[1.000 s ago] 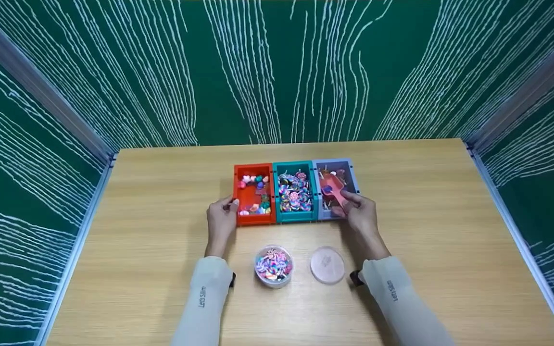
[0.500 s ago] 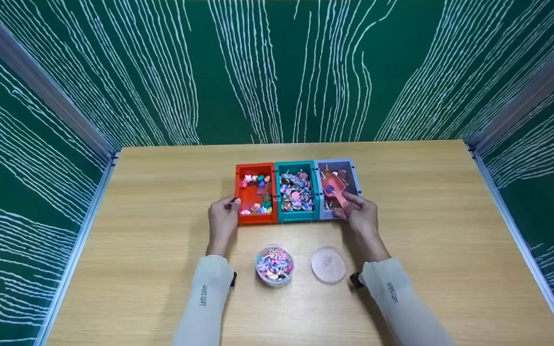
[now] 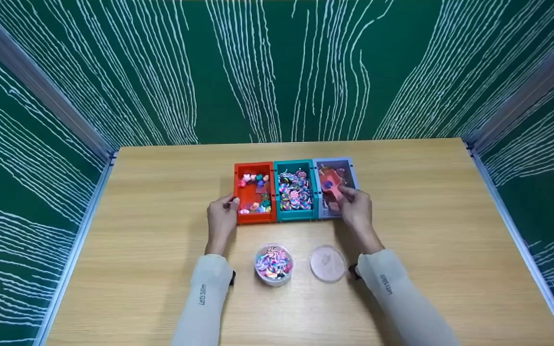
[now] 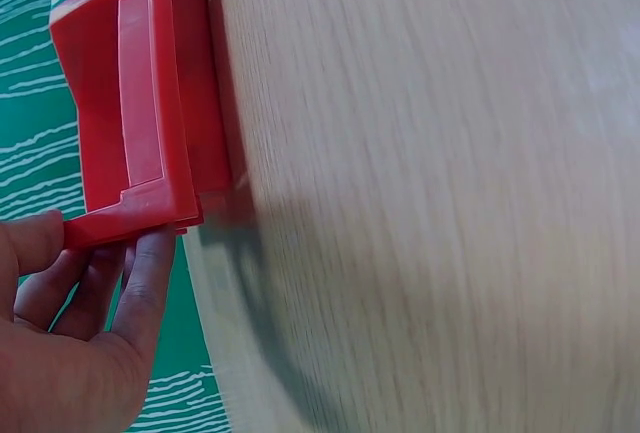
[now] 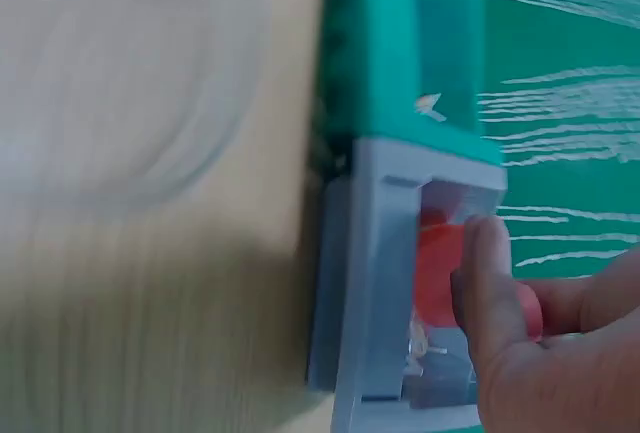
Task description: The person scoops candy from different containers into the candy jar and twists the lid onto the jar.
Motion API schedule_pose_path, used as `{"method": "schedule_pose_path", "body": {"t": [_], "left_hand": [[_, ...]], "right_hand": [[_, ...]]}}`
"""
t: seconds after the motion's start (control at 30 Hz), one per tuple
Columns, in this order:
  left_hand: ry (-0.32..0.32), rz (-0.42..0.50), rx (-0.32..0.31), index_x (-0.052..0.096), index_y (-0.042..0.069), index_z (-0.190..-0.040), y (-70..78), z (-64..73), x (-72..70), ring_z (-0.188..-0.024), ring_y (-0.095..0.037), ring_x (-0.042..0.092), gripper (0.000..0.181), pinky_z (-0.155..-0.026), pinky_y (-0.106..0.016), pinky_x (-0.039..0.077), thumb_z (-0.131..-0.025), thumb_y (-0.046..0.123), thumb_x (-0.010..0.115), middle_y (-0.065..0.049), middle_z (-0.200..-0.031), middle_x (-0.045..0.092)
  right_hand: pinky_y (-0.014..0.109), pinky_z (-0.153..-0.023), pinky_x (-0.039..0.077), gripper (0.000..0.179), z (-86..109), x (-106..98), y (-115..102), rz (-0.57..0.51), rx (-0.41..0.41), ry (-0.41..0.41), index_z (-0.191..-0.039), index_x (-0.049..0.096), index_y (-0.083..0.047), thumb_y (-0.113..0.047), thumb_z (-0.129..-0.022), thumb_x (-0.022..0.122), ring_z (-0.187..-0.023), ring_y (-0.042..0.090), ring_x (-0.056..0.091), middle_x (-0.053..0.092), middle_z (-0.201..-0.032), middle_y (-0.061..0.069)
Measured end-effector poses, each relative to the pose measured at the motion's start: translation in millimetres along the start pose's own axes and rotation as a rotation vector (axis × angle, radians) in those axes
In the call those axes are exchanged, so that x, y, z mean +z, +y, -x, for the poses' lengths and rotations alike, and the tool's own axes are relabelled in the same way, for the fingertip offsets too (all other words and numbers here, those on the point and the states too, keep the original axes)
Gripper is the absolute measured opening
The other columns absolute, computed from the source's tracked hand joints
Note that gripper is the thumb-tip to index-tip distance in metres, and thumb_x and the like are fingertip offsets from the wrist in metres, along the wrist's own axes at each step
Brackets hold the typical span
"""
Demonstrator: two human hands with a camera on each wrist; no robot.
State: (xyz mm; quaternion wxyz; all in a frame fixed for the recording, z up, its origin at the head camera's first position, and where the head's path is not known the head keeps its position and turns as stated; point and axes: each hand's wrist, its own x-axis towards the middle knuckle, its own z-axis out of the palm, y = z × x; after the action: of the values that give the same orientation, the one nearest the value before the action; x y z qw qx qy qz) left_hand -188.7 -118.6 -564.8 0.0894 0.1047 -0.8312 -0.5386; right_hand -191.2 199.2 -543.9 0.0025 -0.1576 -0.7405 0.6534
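My right hand (image 3: 358, 209) pinches the handle of a small pink-red scoop (image 3: 330, 180), whose bowl is over the grey-lilac bin (image 3: 352, 169). A small purple-blue piece shows in the scoop. Clear and brownish pieces lie in that bin under it. My left hand (image 3: 221, 218) grips the left wall of the red bin (image 3: 254, 220), thumb on the rim and fingers beneath, as the left wrist view shows. Between these two stands a teal bin (image 3: 294, 216), full of swirl-patterned lollipop charms (image 3: 295, 194). Small coloured charms (image 3: 260, 208) lie at both ends of the red bin.
Nearer me on the wooden table (image 3: 137, 250) stands a round clear tub (image 3: 274, 282) of colourful swirl pieces. Its clear round lid (image 3: 327, 264) lies to the right of it. Green panels (image 3: 238, 72) with white lines enclose the table's back and sides.
My right hand with the scoop has shifted slightly left and away from me within the grey-lilac bin. My left hand keeps its grip on the red bin.
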Motion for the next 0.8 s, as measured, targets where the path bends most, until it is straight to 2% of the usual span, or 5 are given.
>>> {"method": "schedule_pose_path", "body": {"t": [0.1, 0.27, 0.33, 0.5, 0.8], "left_hand": [[0.000, 0.004, -0.001, 0.071, -0.009, -0.127, -1.9, -0.5, 0.2, -0.101, -0.036, 0.073, 0.029, -0.092, -0.049, 0.059, -0.101, 0.001, 0.067, -0.024, -0.118, 0.075], [-0.021, 0.000, -0.043, 0.069, -0.008, -0.131, -1.7, -0.9, 1.0, -0.105, -0.036, 0.072, 0.031, -0.095, -0.048, 0.059, -0.103, 0.003, 0.066, -0.024, -0.124, 0.074], [-0.021, -0.001, -0.046, 0.068, -0.008, -0.132, -1.3, -1.0, 0.6, -0.106, -0.035, 0.072, 0.031, -0.095, -0.048, 0.059, -0.103, 0.003, 0.066, -0.025, -0.125, 0.073], [-0.018, -0.004, -0.051, 0.067, -0.008, -0.133, -0.5, -1.2, 0.1, -0.108, -0.036, 0.071, 0.032, -0.098, -0.047, 0.058, -0.103, 0.004, 0.066, -0.025, -0.126, 0.072], [-0.022, 0.010, -0.063, 0.067, -0.007, -0.133, 1.2, -0.4, 0.0, -0.107, -0.034, 0.072, 0.032, -0.097, -0.047, 0.059, -0.104, 0.005, 0.066, -0.023, -0.124, 0.074]], "right_hand": [[0.022, -0.068, 0.062, 0.034, 0.2, 1, 9, 0.123, -0.080, 0.014, -0.136, 0.062, 0.014, 0.011, -0.104, 0.050, -0.070, 0.011, 0.075, 0.068, -0.122, 0.037], [0.023, -0.074, 0.063, 0.038, 1.6, -6, 12, -0.071, 0.060, -0.007, -0.143, 0.057, 0.012, 0.008, -0.107, 0.048, -0.072, 0.012, 0.075, 0.064, -0.130, 0.039], [0.023, -0.076, 0.062, 0.039, 1.8, -8, 11, -0.111, 0.112, -0.013, -0.146, 0.055, 0.010, 0.006, -0.108, 0.047, -0.075, 0.011, 0.076, 0.062, -0.134, 0.038], [0.025, -0.082, 0.062, 0.041, 3.0, -8, 10, -0.073, 0.152, -0.026, -0.150, 0.055, 0.003, 0.003, -0.109, 0.048, -0.082, 0.013, 0.077, 0.063, -0.138, 0.032], [0.024, -0.085, 0.061, 0.044, 7.0, -12, 12, -0.212, 0.249, -0.009, -0.154, 0.052, -0.001, 0.002, -0.110, 0.045, -0.083, 0.011, 0.076, 0.057, -0.147, 0.029]]}}
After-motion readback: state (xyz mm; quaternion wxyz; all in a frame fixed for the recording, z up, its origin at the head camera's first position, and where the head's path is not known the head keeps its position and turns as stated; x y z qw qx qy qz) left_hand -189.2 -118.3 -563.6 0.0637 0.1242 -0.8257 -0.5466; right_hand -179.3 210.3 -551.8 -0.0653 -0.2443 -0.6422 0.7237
